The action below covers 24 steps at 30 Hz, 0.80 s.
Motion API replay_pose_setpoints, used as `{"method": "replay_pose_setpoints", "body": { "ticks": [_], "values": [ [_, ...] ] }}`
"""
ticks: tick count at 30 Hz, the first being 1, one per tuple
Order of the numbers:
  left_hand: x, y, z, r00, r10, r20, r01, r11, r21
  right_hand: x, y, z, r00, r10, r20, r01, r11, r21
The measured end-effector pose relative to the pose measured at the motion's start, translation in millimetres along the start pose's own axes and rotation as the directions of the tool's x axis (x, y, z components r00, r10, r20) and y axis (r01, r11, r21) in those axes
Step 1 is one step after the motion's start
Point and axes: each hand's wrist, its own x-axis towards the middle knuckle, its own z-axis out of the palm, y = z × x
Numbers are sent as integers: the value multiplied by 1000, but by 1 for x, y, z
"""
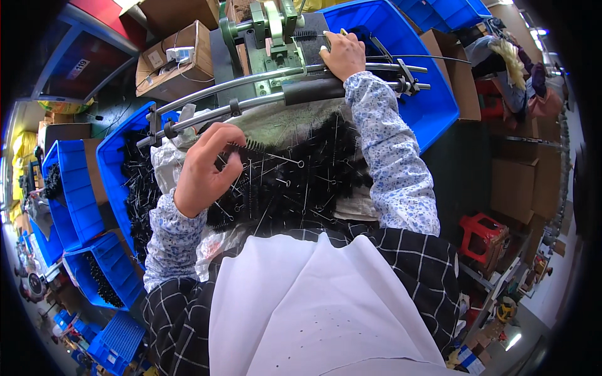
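My right hand point(345, 55) is closed at the far side of a metal rail, fingertips at the wire end of a small black-bristled brush point(305, 35). That brush lies beside the green-grey clamping head of a bench machine point(274, 31). Nearer to me, my left hand point(210, 164) has its thumb and forefinger curled round the bristle end of another small wire brush point(256, 146), whose stem ends in a loop pointing right. Below both hands spreads a heap of similar black brushes point(295, 197) with looped wire stems.
Two curved metal rails point(251, 103) with a dark sleeve cross between my body and the machine. Blue bins point(433, 103) flank the work on both sides; the left bin point(113, 147) holds many brushes. Cardboard boxes point(179, 59) stand behind, and a red stool point(483, 237) stands at right.
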Motion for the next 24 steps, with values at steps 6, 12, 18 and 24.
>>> {"method": "replay_pose_setpoints", "body": {
  "ticks": [6,12,18,24],
  "values": [
    [6,4,-1,1000,24,-6,-24,1000,-6,4,-15,21,994,-27,-106,39,994,107],
    [4,6,-4,1000,6,-1,-6,1000,-4,4,-51,18,991,-34,-128,47,994,103],
    [9,7,1,999,-33,13,33,999,-26,5,-79,23,993,-38,-111,42,998,40],
    [9,2,-2,998,-56,11,56,998,18,5,-45,17,982,-50,-181,59,997,47]
  ]
}}
